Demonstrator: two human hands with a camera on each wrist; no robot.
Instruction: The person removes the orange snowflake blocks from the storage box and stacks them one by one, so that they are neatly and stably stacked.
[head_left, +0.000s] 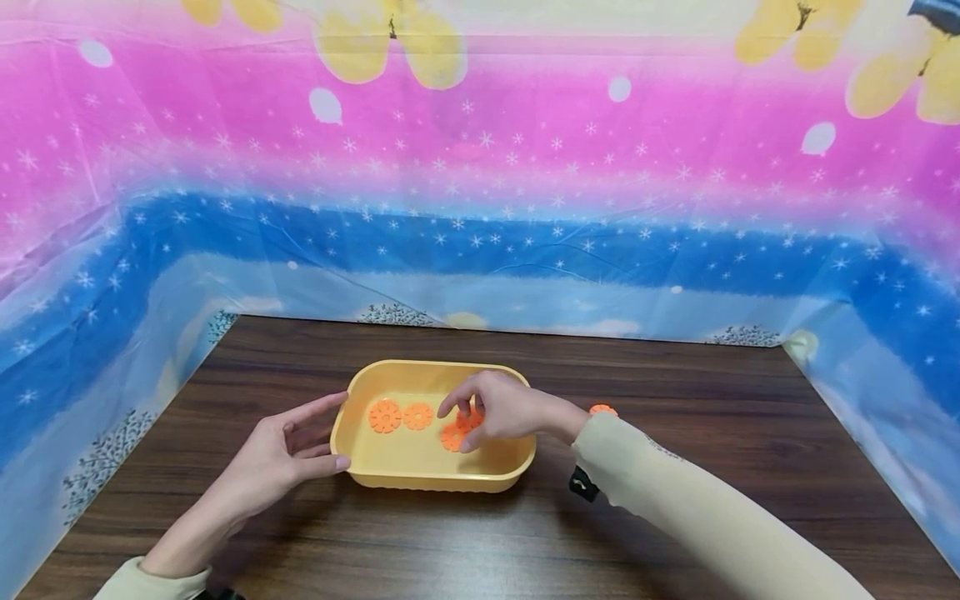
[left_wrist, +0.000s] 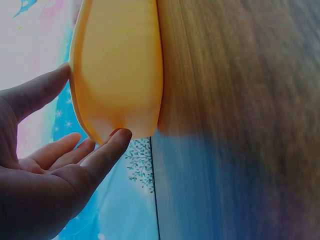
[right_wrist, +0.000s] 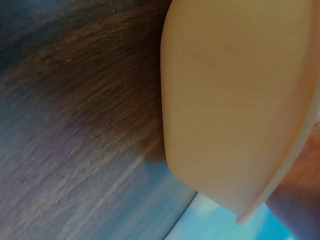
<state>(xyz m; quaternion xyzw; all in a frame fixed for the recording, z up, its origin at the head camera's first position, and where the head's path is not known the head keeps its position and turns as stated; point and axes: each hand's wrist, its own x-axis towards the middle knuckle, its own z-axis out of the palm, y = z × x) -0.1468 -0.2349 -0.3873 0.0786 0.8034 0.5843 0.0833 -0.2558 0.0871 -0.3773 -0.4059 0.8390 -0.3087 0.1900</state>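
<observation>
At least four orange discs [head_left: 385, 417] lie flat in a yellow tub [head_left: 390, 455] on our brown bench [head_left: 675, 379]: two side by side towards its left end, two more towards its right, partly covered. One further orange disc [head_left: 602, 410] sits outside, mostly hidden behind our sleeve. Our left hand [head_left: 272, 450] is spread wide, fingers and thumb touching the tub's left end. Our right hand [head_left: 501, 406] reaches over the right end, thumb and forefinger parted around the right-hand pair; we cannot tell whether either fingertip presses a disc. The step seems to be handling discs inside the tub. To do it well, we should steady the tub lightly without tipping it, meet one disc at its notched edge, and keep our knuckles from knocking its neighbours, since thin flat pieces probably slide easily.
</observation>
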